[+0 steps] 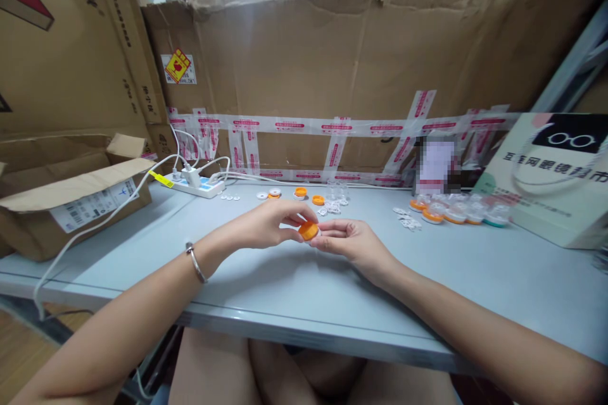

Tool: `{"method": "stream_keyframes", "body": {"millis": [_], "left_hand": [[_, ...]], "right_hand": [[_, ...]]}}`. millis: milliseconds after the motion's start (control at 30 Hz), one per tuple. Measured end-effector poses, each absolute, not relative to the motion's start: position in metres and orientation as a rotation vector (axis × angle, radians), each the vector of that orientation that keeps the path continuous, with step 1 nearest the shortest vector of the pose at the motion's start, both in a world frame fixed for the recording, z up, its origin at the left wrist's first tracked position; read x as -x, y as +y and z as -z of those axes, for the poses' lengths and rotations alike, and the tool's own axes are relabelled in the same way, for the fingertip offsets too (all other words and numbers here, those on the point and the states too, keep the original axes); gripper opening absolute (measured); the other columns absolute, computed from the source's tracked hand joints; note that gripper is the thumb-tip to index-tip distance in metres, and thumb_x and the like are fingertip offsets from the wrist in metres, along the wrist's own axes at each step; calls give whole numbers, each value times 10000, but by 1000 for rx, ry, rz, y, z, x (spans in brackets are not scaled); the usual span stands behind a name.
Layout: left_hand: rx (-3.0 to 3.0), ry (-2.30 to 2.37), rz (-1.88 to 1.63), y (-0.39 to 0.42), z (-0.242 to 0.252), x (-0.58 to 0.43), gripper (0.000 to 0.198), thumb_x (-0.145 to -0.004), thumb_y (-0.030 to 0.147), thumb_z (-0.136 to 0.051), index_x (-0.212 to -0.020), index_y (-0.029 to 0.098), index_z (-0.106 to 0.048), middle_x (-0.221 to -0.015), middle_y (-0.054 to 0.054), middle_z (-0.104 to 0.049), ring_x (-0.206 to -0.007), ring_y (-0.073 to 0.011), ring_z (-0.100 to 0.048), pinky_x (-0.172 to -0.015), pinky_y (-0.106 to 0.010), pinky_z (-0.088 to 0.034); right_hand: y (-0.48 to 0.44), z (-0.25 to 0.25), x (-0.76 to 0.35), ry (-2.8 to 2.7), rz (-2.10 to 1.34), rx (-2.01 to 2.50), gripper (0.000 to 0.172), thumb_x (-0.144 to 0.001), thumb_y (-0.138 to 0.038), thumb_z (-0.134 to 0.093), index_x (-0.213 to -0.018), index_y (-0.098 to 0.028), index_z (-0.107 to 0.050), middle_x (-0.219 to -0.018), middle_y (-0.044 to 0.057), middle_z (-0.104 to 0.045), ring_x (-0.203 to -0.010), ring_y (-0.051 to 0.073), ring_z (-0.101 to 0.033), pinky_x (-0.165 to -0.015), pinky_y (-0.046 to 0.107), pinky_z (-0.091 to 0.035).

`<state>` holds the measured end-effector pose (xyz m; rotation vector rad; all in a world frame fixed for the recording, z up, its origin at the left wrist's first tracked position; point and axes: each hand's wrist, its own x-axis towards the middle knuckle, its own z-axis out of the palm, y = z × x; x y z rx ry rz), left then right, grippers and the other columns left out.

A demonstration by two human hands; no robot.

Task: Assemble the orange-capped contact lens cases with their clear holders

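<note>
On the far left of a pale grey table (pixel 498 278), we see an open cardboard box (pixel 28 228) with a printed label (pixel 95 205). A white cable (pixel 78 237) curls in front of it and runs toward a white power strip (pixel 202 187) near the far edge. Right of the strip, we find small white discs (pixel 230 197) in a short row, then a pair of white and orange pieces (pixel 274 193).

At the center, nearer to us, the left hand (pixel 270 224), a silver bracelet (pixel 196 262) on its wrist, closes its fingertips on a round orange cap (pixel 308 231). The cap is held up between both hands, and the right hand (pixel 354 240) pinches its whitish right edge between thumb and fingers. Beyond the hands we count two more orange rings, one (pixel 300 192) on a white base and one (pixel 318 200) beside loose white bits (pixel 332 207) and clear domes (pixel 338 190).

Farther right, we note scattered white pieces (pixel 407 220), a cluster of clear-topped pieces (pixel 460 207) with orange and green bases, and a paper bag (pixel 546 202) printed with eyeglasses.
</note>
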<state>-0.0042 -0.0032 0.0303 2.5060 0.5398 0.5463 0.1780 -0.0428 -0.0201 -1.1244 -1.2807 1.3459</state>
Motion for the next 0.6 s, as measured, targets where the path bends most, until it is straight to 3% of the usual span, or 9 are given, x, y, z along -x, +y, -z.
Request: {"method": "stream_keyframes", "body": {"millis": [167, 600], "left_hand": [[-2553, 565, -562, -4, -28, 3, 236, -725, 65, -558, -938, 167, -571, -906, -23, -619, -856, -125, -578, -788, -264, -478], [-2531, 593, -602, -4, -31, 4, 224, -735, 145, -596, -957, 168, -580, -912, -24, -627, -836, -122, -583, -800, -267, -478]], "right_hand": [[-44, 19, -177, -1277, -1349, 1116, 286, -497, -238, -768, -766, -186, -687, -712, 1, -717, -743, 163, -661, -791, 299, -483], [-42, 21, -176, -1281, -1288, 1091, 362, -494, -253, -770, -832, -177, -664, -721, 24, -720, -758, 197, -669, -807, 344, -480]]}}
